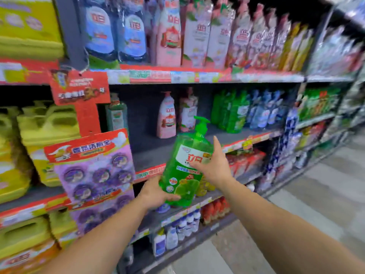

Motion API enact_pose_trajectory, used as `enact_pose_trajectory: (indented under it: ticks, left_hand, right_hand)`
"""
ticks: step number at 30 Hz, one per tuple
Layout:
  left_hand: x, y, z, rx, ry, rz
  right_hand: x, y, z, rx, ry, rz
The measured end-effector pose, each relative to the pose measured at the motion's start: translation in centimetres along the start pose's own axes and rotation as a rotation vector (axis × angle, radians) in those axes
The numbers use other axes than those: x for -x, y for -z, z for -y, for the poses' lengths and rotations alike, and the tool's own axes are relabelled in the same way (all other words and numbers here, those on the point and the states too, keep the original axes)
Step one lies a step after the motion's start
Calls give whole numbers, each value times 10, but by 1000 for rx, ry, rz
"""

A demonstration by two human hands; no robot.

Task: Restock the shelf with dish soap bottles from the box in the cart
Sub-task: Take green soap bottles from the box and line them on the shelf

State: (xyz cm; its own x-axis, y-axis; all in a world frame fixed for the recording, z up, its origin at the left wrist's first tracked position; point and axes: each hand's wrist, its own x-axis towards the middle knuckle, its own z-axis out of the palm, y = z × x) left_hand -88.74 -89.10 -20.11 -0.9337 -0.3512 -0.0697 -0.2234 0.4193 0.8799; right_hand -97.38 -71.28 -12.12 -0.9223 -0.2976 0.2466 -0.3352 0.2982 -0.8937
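Note:
I hold a large green dish soap bottle (184, 165) with a green pump top, tilted a little to the right, in front of the middle shelf (150, 153). My left hand (156, 192) grips its base from below. My right hand (213, 165) presses flat against the label on its right side, thumb raised. Matching green bottles (231, 111) stand at the back right of that shelf. The box and the cart are out of view.
Two pink pump bottles (166, 115) and a dark green bottle (116, 113) stand on the same shelf. A red and purple hanging display (92, 161) juts out at left. Yellow jugs (47, 135) fill the left bay. The aisle floor (316, 194) runs right.

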Motion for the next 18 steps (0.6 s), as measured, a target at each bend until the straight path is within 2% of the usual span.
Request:
enact_pose_trajectory:
  ticks: [4,8,13,18]
  left_hand:
    - [-78,-26,-34,20,-87,-8]
    - [-170,-42,-68,40,-132,17]
    - [-264,-62,-96,27,-142,9]
    - [-345,-96,-93,-8,-88,20]
  right_hand:
    - [-76,18,-33,-66,-96,-114]
    - [-154,39,-40,-76,-81,-184]
    - [-231,48,-52,-61,-48,-189]
    - [-291,56,-83,-60,-25,-194]
